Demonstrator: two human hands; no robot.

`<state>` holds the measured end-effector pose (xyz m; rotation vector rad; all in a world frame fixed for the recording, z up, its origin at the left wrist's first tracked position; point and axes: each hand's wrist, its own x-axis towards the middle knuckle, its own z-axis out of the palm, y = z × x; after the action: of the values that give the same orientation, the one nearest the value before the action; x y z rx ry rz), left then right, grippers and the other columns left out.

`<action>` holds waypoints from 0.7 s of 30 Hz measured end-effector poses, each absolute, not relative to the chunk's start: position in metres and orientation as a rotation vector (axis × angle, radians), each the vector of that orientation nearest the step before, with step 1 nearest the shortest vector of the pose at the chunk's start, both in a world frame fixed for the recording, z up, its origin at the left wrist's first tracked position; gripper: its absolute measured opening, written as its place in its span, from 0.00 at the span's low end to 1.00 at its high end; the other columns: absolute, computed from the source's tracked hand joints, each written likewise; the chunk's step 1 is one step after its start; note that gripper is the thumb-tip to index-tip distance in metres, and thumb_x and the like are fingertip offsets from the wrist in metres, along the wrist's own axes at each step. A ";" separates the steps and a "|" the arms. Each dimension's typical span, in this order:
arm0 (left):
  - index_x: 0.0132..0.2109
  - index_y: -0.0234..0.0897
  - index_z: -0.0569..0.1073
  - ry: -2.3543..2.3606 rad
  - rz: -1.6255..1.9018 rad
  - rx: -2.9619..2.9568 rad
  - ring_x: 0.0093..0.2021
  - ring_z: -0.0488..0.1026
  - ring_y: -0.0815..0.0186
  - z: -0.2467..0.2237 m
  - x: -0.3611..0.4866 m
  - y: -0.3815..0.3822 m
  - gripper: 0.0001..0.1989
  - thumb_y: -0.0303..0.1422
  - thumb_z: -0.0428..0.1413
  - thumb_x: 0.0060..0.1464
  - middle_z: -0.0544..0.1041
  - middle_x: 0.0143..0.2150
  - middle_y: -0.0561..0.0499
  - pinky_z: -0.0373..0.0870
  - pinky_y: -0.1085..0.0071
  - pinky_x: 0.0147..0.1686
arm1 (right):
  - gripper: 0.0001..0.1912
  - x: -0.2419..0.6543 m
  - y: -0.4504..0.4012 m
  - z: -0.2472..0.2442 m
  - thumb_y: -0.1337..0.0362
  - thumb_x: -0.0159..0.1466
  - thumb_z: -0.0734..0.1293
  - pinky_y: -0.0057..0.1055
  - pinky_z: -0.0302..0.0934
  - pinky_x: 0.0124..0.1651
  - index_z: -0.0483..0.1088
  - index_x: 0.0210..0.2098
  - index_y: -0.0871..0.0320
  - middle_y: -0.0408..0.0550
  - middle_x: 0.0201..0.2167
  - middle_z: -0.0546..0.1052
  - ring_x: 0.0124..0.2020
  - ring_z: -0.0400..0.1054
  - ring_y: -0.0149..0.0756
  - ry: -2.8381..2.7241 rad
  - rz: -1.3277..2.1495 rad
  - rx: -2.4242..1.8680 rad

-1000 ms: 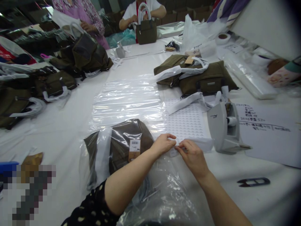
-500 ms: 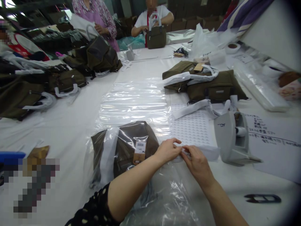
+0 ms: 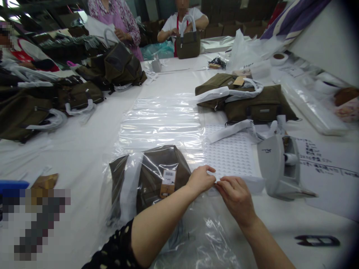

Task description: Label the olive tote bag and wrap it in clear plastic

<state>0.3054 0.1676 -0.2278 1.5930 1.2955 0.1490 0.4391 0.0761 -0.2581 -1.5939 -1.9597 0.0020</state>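
Note:
My left hand (image 3: 201,179) and my right hand (image 3: 234,194) meet at the lower edge of a sheet of small printed labels (image 3: 228,151). Their fingertips pinch close together around something small and pale, too small to make out. My left forearm crosses over a dark brown bag (image 3: 153,164) inside clear plastic, with a white-wrapped handle and a barcode tag (image 3: 168,177) showing through. Flat clear plastic bags (image 3: 159,119) lie beyond it. Right of the sheet stands a grey tape dispenser (image 3: 277,168).
Olive bags with wrapped handles (image 3: 258,101) lie at back right; more bags (image 3: 75,93) are at left. Thread snips (image 3: 318,240) rest at lower right beside a handwritten paper (image 3: 331,164). Two people stand across the table, one handling a bag (image 3: 188,45); another is at far left.
The view has shifted slightly. My right fingers have curled in more beside my left fingertips. The person across the table has moved the upright bag a little.

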 end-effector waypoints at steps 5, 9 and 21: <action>0.44 0.37 0.74 1.281 0.191 1.611 0.31 0.71 0.63 -0.226 0.307 0.162 0.18 0.28 0.50 0.44 0.75 0.26 0.51 0.67 0.70 0.37 | 0.05 0.441 0.076 -0.260 0.64 0.64 0.63 0.37 0.59 0.44 0.67 0.37 0.58 0.49 0.34 0.71 0.38 0.63 0.39 -1.906 0.012 -1.613; 0.46 0.38 0.72 1.202 0.229 1.613 0.32 0.71 0.64 -0.224 0.304 0.159 0.18 0.31 0.51 0.45 0.75 0.27 0.52 0.67 0.70 0.38 | 0.05 0.443 0.077 -0.256 0.64 0.65 0.62 0.36 0.59 0.41 0.67 0.37 0.59 0.49 0.33 0.70 0.37 0.63 0.39 -1.923 0.044 -1.632; 0.46 0.35 0.72 1.194 0.160 1.495 0.29 0.71 0.66 -0.232 0.306 0.169 0.18 0.32 0.54 0.45 0.76 0.29 0.51 0.68 0.72 0.33 | 0.08 0.449 0.070 -0.257 0.69 0.60 0.67 0.37 0.59 0.43 0.71 0.41 0.55 0.45 0.35 0.76 0.38 0.66 0.39 -1.933 -0.145 -1.492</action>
<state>0.3060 0.1688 -0.2320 1.4946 1.1938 0.1597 0.4491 0.0703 -0.2569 -1.4922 -1.9327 -0.1451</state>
